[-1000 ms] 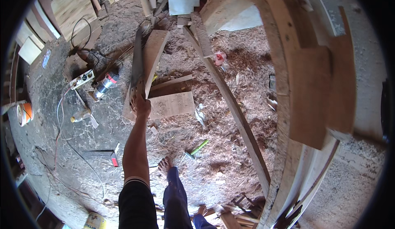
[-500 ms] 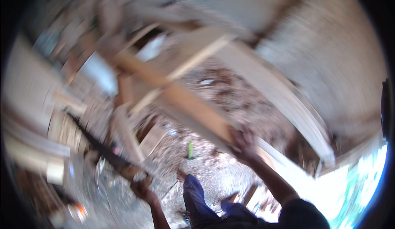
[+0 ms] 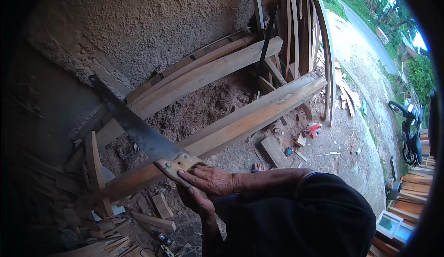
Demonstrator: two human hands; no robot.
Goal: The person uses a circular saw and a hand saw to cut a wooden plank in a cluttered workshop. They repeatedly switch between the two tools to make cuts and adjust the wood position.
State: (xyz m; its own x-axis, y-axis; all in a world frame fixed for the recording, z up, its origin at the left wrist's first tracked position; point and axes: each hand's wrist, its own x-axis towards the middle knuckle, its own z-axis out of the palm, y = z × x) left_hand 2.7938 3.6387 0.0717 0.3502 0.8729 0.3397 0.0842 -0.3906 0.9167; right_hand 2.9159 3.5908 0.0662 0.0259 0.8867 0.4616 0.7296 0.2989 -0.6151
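A hand saw (image 3: pixel 141 127) with a long steel blade and pale wooden handle is held diagonally, its tip toward the upper left. My right hand (image 3: pixel 207 179) wraps over the handle with fingers across it. Just below, my left hand (image 3: pixel 198 201) grips the same handle, partly hidden. Behind the saw a long timber beam (image 3: pixel 259 111) runs from lower left to upper right, and another beam (image 3: pixel 210 74) lies parallel beyond it, near the rough wall.
Upright strips (image 3: pixel 295 35) lean at the upper right. Wood offcuts (image 3: pixel 162 206), a red tool (image 3: pixel 312 130) and a blue object (image 3: pixel 289 151) lie on the littered ground (image 3: pixel 323 164). A motorbike (image 3: pixel 409 134) stands outside at right, near stacked boards (image 3: pixel 414 194).
The view has swung round toward the wall and outdoors. The saw is higher in view, and my right hand has moved from the plank onto the saw handle beside my left.
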